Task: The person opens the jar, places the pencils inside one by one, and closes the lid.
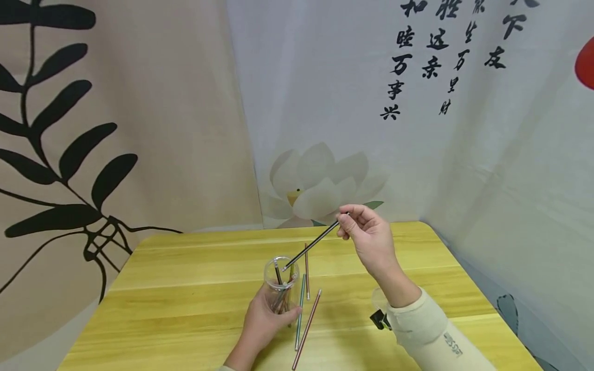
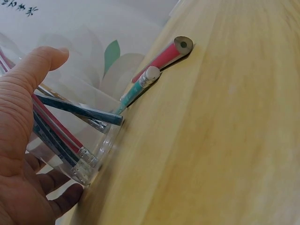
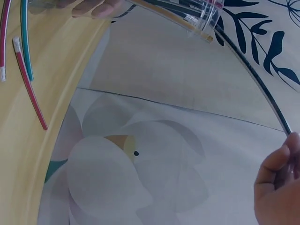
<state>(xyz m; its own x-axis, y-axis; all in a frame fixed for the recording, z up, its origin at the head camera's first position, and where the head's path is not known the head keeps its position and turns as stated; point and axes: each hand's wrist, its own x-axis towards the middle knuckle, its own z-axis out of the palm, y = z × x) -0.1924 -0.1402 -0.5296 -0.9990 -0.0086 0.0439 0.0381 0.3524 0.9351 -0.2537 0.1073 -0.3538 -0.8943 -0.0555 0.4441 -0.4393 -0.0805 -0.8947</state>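
Note:
My left hand (image 1: 264, 320) holds a clear plastic cup (image 1: 281, 286) from its near side, thumb on the right. Several pencils (image 2: 61, 126) lean inside the cup, some with eraser ends at its bottom in the left wrist view. Between thumb and fingertips, my right hand (image 1: 375, 242) pinches the upper end of a dark striped pencil (image 1: 313, 243). That pencil slants down to the left, its lower end over the cup's mouth. Right of the cup, a teal pencil (image 1: 300, 312) and a red pencil (image 1: 308, 327) lie on the table; another red pencil (image 1: 307, 281) lies farther back.
The wooden table (image 1: 185, 293) reaches back to a printed cloth backdrop (image 1: 185, 129) with dark leaves, a pale flower and black writing. A small black clip-like object (image 1: 378, 319) shows beside the right sleeve (image 1: 431, 330).

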